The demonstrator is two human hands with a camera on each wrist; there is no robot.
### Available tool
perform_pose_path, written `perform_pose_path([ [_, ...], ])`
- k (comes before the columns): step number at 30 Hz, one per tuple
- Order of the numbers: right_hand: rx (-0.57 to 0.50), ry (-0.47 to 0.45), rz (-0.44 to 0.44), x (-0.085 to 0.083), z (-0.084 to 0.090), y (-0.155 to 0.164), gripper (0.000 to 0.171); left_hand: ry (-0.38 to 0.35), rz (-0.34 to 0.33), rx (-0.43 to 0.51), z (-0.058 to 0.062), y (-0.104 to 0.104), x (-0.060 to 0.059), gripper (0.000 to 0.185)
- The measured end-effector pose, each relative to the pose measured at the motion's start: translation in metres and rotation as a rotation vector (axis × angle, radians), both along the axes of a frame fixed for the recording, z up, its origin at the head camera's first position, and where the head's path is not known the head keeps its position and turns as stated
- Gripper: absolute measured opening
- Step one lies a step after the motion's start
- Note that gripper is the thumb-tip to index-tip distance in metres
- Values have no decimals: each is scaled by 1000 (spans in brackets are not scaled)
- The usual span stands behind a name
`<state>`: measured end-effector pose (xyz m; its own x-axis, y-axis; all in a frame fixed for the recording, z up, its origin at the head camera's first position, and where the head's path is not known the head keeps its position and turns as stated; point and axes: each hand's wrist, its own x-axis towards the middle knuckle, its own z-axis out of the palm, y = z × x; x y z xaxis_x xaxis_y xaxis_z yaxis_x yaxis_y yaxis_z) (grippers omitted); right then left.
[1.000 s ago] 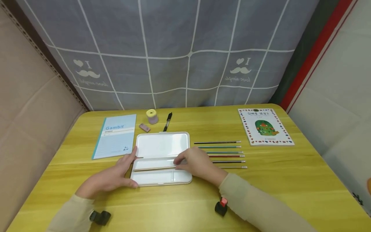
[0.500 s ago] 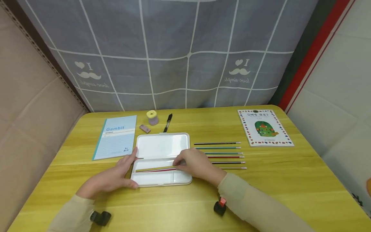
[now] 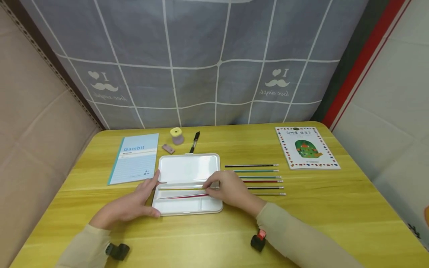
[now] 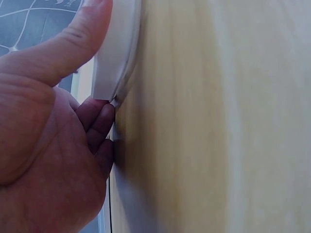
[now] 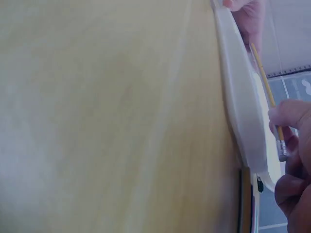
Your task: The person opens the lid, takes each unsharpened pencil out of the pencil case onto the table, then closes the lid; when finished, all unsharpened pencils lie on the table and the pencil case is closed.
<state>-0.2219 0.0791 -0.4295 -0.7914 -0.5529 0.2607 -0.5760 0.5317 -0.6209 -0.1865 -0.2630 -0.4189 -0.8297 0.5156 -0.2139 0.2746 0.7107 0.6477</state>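
Observation:
An open white pencil case (image 3: pixel 188 168) lies at the table's middle. My left hand (image 3: pixel 130 206) grips its left end, thumb on the front rim and fingers by the hinge; in the left wrist view the thumb (image 4: pixel 73 43) presses the case rim (image 4: pixel 116 63). My right hand (image 3: pixel 231 190) pinches the eraser end of a yellow pencil (image 3: pixel 181 187) over the tray; the right wrist view shows that pencil (image 5: pixel 265 77) above the case edge (image 5: pixel 240 111). A red pencil (image 3: pixel 184 196) lies in the tray just in front of it.
Several more pencils (image 3: pixel 254 179) lie in a row right of the case. A blue notebook (image 3: pixel 135 158), a pink eraser (image 3: pixel 168 149), a sharpener (image 3: pixel 176 136) and a black pen (image 3: pixel 194 141) sit behind it. A picture book (image 3: pixel 306 147) lies far right on the yellow table (image 3: pixel 335 212).
The yellow pencil in my right hand has shifted toward the hinge side of the tray, uncovering the red pencil lying in front of it. My left hand has kept its hold.

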Motion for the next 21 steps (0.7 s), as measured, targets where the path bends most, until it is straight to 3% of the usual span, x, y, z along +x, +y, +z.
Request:
perform_pose_path([
  [7,-177,-114,-17,-4,7,29,13,-10,-2,2,1,0,-2,131],
  [11,-212,-103,-28,-5,5,46,13,-11,-6,1,1,-1,-3,132],
  [21,-182,-62,-72,0,6,83,16,-15,-10,-5,-2,-3,-5,132],
])
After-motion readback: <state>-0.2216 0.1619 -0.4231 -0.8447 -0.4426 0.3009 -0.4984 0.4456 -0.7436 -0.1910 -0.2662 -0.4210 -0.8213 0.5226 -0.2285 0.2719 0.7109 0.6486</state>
